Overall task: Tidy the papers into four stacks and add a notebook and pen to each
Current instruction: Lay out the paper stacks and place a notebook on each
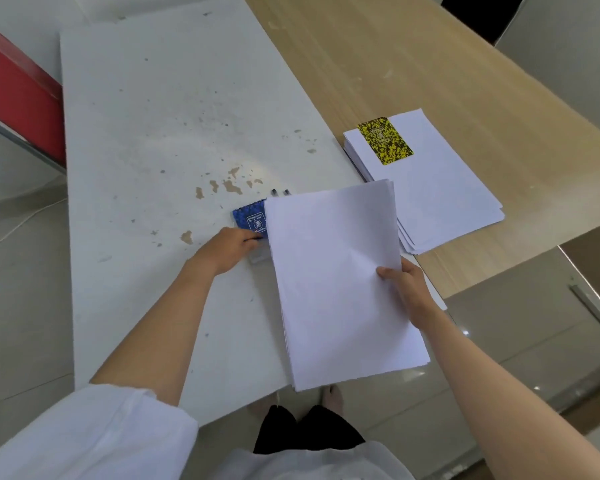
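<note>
Altogether 2 paper stacks point(340, 282) point(440, 199), 2 notebooks point(252, 220) point(384, 141), 2 hands: left point(227, 249) gripping blue notebook, right point(407, 284) pinching near stack.

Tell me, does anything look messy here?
Yes. The white table has brown chipped spots near the blue notebook. The far paper stack is fanned, its edges uneven.
</note>
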